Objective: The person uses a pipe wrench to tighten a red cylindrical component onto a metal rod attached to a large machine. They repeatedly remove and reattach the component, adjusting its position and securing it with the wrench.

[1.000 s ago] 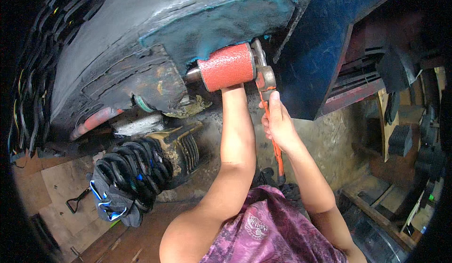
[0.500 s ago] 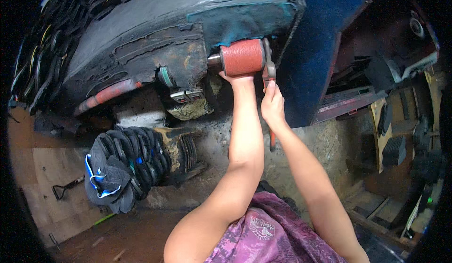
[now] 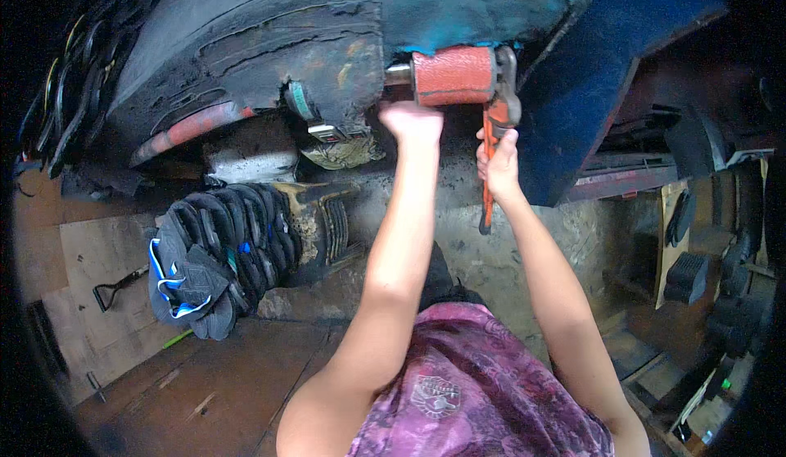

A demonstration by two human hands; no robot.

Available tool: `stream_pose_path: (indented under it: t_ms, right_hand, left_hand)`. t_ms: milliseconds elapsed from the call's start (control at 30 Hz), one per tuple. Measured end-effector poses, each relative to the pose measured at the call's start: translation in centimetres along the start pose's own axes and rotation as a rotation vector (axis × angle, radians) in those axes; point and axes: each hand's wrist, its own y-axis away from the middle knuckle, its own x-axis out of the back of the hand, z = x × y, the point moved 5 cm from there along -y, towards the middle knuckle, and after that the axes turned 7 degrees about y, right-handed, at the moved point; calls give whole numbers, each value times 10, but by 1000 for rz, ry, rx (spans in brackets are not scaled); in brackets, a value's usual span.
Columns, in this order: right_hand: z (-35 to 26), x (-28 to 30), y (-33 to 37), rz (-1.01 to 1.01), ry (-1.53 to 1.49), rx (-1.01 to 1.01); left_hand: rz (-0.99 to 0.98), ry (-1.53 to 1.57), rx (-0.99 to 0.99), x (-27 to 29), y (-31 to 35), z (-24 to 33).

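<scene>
A red sanding drum [image 3: 453, 76] sits on a short metal shaft [image 3: 399, 74] that comes out of the dark machine [image 3: 344, 64]. In my right hand [image 3: 501, 166] is the orange handle of a pipe wrench [image 3: 489, 195], fingers closed around it. The wrench's grey jaw is at the drum's right end; the handle hangs nearly straight down. My left hand [image 3: 413, 121] is just below the shaft and the drum's left end. It is smeared by motion and its fingers are mostly hidden, so I cannot make out their grip.
Stacked black sandals [image 3: 233, 248] stand at the left, below a longer red roller [image 3: 192, 129]. A switch box [image 3: 327, 133] hangs under the machine. To the right rises a blue panel [image 3: 573, 105]. Black sole pieces [image 3: 686, 277] lie on the right side.
My left hand has shifted left relative to the drum and lies more below the shaft. The wrench stays at the drum's right end with my right hand on it. The whole view has shifted.
</scene>
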Motion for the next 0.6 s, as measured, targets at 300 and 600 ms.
stream_pose_path:
  t_ms: [300, 600]
  right_hand:
    - [-11, 2, 0, 81, 94, 2]
    - [-10, -9, 5, 185, 109, 53]
  left_hand:
    - [-97, 233, 22, -24, 60, -29]
    - [69, 215, -134, -52, 54, -24]
